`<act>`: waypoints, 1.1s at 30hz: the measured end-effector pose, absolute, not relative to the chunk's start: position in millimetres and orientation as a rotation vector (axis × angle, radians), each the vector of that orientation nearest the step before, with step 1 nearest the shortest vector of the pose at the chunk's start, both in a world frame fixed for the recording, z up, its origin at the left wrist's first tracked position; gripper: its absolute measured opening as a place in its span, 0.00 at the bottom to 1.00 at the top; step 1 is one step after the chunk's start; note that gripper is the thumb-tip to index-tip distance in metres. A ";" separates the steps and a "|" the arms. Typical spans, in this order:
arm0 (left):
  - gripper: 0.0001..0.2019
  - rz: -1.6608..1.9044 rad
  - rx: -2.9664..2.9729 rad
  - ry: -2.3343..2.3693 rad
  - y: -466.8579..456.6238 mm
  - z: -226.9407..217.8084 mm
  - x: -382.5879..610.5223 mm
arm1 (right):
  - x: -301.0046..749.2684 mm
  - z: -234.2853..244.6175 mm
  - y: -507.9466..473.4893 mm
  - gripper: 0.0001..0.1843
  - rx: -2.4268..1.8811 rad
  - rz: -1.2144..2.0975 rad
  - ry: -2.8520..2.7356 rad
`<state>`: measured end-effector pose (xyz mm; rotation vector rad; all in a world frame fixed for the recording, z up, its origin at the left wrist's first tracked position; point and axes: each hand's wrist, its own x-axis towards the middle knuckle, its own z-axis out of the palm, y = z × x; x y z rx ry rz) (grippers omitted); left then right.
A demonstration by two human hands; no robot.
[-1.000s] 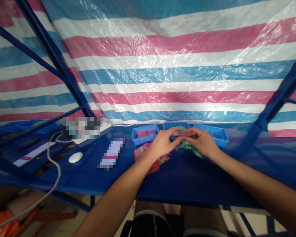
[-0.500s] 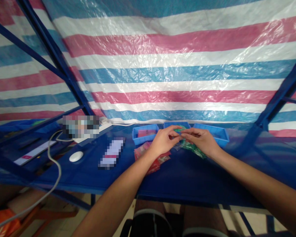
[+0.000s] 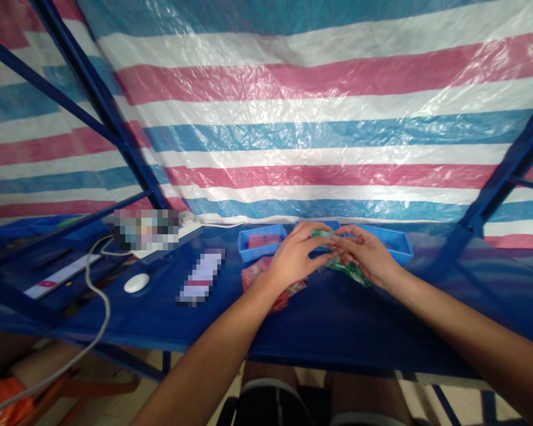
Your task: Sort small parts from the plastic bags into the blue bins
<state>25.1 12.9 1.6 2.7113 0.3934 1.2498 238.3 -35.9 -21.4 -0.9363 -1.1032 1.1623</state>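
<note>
Red plastic packets [image 3: 252, 275] lie by the left hand [image 3: 293, 254], green packets [image 3: 353, 273] beneath the right hand [image 3: 369, 253], on a blue table [image 3: 328, 331].
The left fingers have spread wider than half a second ago; the right's curl to meet them. Whether anything is pinched cannot be told. The green pile remains, suggesting the handling is unfinished.

Blue table [image 3: 359, 331] with trays [image 3: 254, 255], packets [image 3: 350, 271]
</note>
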 end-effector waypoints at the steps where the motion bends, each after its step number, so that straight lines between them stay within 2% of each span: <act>1: 0.10 1.242 2.721 0.368 14.6 0.8 25.2 | 238.8 -22.1 -35.3 0.28 -0.941 1.172 -1.104; 5: 0.08 1.213 2.738 0.342 19.0 -1.8 24.3 | 240.8 -23.7 -33.6 0.23 -0.968 1.189 -1.115; 10: 0.12 1.232 2.619 0.458 14.0 1.1 23.5 | 240.8 -19.1 -37.4 0.23 -0.950 1.243 -1.157; 14: 0.14 1.317 2.394 0.579 12.1 2.3 27.3 | 240.7 -20.6 -37.4 0.23 -0.966 1.142 -1.278; 21: 0.19 1.176 2.059 0.628 16.5 -7.6 33.5 | 244.7 -29.0 -32.0 0.20 -1.044 0.946 -1.321; 27: 0.20 1.177 2.149 0.636 10.9 -5.6 33.9 | 240.0 -22.5 -38.4 0.19 -1.048 0.835 -1.485; 33: 0.20 1.109 2.218 0.535 6.1 -2.1 33.4 | 235.8 -18.4 -43.0 0.21 -1.002 0.938 -1.481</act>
